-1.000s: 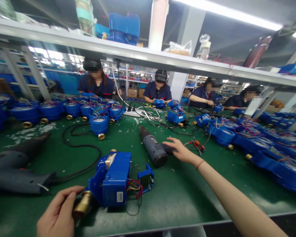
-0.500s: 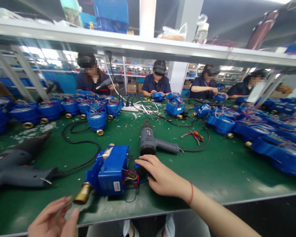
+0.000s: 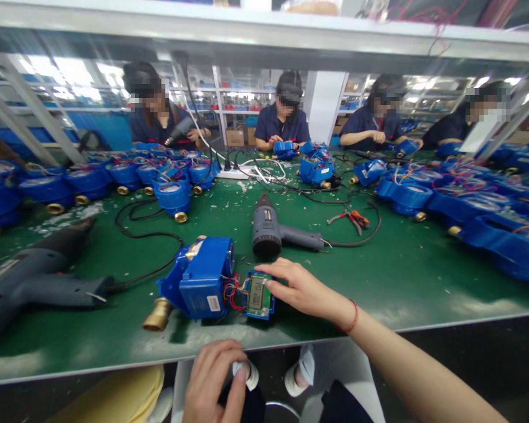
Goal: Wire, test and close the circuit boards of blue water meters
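A blue water meter (image 3: 206, 276) lies on its side on the green bench, its brass fitting (image 3: 157, 314) pointing toward me. Thin coloured wires (image 3: 234, 292) run from it to a small display module (image 3: 258, 294) with a green circuit board and a lit-up LCD of characters. My right hand (image 3: 306, 291) grips this module at its upper right edge, thumb over the face and a finger along the top. My left hand (image 3: 216, 382) hovers below the bench's front edge, fingers loosely bent and thumb apart, with nothing visible in it.
One heat gun (image 3: 267, 229) lies behind the module, another (image 3: 39, 276) at left, both with cords. Pliers (image 3: 352, 220) rest at right. Many blue meters line both sides (image 3: 171, 197). A power strip (image 3: 238, 171) sits farther back. Several co-workers (image 3: 284, 117) sit opposite, beneath a shelf (image 3: 264, 44).
The display module now faces up with its screen showing, under my right hand. My left hand has moved right, away from the brass fitting to below the bench edge. The view has tilted down.
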The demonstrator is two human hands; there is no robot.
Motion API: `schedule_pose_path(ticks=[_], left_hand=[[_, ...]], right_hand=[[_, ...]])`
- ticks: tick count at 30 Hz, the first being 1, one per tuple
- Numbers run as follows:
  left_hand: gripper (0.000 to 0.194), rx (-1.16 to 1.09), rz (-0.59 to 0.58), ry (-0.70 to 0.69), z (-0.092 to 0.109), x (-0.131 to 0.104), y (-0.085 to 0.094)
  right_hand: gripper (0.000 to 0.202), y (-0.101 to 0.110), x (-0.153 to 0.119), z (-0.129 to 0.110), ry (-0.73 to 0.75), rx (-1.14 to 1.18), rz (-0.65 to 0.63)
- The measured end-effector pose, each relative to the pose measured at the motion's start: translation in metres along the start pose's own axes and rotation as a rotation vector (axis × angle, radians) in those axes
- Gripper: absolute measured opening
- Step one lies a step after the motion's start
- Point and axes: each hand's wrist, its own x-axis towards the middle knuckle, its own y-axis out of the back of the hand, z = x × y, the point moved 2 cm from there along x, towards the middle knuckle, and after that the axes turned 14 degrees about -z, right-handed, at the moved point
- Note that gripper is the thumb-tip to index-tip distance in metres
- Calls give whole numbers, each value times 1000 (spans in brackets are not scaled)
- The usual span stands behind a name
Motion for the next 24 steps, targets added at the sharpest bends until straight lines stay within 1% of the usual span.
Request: schedule_pose_path(ticks=[2,4,6,8,11,13,16,17,18,20,22,24], left_hand=[[18,4,-114,68,1,5,-1],[27,-17,-199,166,-2,8,-2],[39,-77,-236,296,-5,12,-2],[55,-174,-258,419,-7,17,-2],[72,-343,-303,547,-6,22,-4],[74,-537,-288,576,-3,25,-7],[71,-974,-284,572,3,27,-17],[68,-1082,-296,567,4,28,-20],[66,-1145,-307,561,5,29,-23],[61,-1156,-303,547,6,32,-25],[59,-1108,-284,543,6,34,-26],[57,-1048,-303,561,5,35,-26]], right_hand=[[34,-3,-3,0,-30,102,23],[33,-7,-5,1,-49,205,32],[33,-11,-7,3,-63,301,34],[34,-15,-9,5,-79,379,34],[33,-19,-13,5,-92,460,19],[31,-20,-16,2,-87,498,-5],[30,-20,-19,-1,-79,544,-41],[30,-20,-20,-1,-77,540,-44],[29,-20,-22,-2,-79,519,-43],[29,-21,-26,-4,-96,439,-14],[31,-23,-32,-7,-143,362,50],[35,-26,-41,-12,-199,345,107]])
